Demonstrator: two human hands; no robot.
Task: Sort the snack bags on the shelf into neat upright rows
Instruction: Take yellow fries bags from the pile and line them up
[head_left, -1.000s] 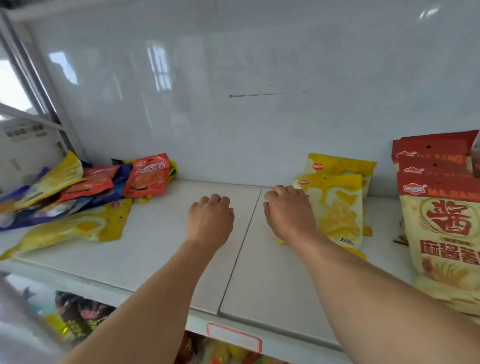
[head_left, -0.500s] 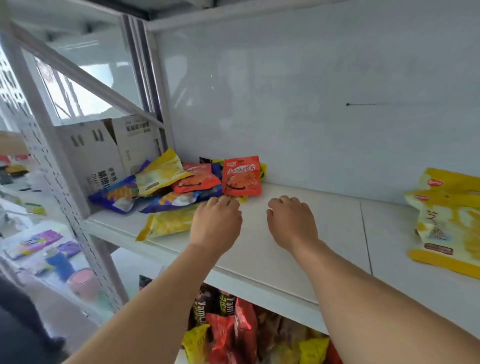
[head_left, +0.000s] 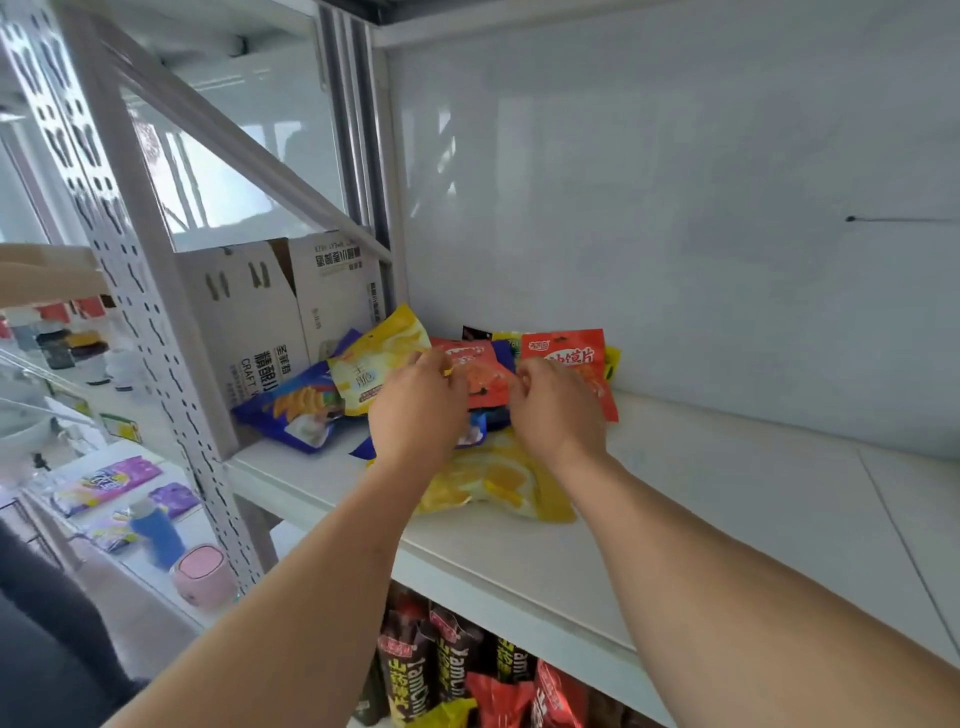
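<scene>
White shelf at frame center now holds both hands, moved over from the bare part: left hand and right hand are curled on the red bag, maybe pinching it. Sorting is being started.

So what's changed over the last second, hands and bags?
Both hands swung left from the yellow bags to the jumbled pile. The left hand now reaches the red bag in the middle; the right hand is on the upright red bag. Grip unclear. The pile looks unchanged.
</scene>
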